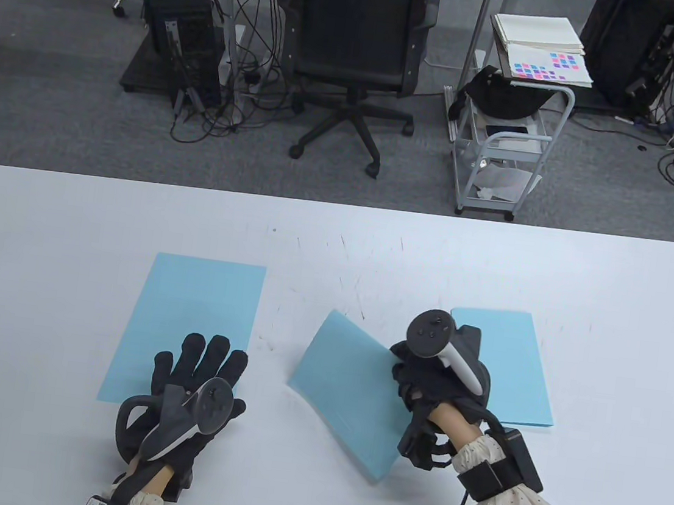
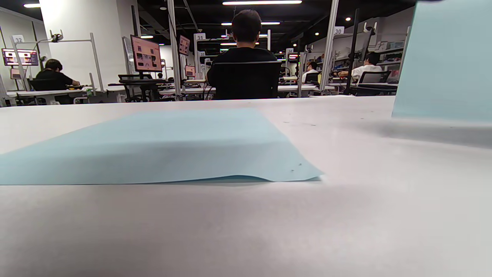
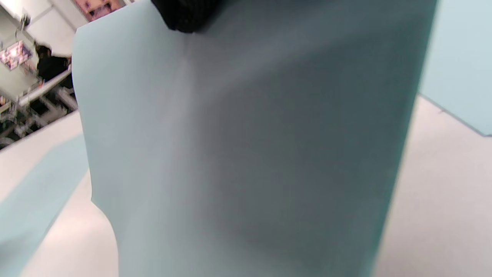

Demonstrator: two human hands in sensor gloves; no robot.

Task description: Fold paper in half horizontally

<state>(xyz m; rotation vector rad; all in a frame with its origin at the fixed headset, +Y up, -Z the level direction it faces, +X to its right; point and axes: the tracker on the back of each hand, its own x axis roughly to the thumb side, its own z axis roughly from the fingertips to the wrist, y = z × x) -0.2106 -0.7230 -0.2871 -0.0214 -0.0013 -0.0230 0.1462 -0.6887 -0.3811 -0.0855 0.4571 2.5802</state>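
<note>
Table view: light blue paper sheet (image 1: 351, 389) lifted off the white table (image 1: 40, 216), near the front edge, right of centre, tilted and bowed along its length; judged thin, light, floppy, easy to crease by accident, so best taken at an edge or corner, not mid-sheet. Right hand (image 1: 441, 382) clamped on that sheet's right edge, fingers curled over it, wrist raised, tracker up. Left hand (image 1: 197, 389) flat, fingers spread, palm down on the near right corner of a second blue sheet (image 1: 195, 309) lying flat toward the left; resting or pressing, not gripping. Third blue sheet (image 1: 514, 360) flat behind the right hand, toward the right side. Left wrist view: low along the table, second blue sheet (image 2: 161, 146) flat with near right corner slightly puckered up; no fingers in frame, so hand state not readable here; held sheet (image 2: 446, 61) upright at top right. Right wrist view: held sheet (image 3: 246, 154) filling the frame, blurred, hanging curved, a dark gloved fingertip (image 3: 184, 15) on its top edge; grip on the far side hidden.
</note>
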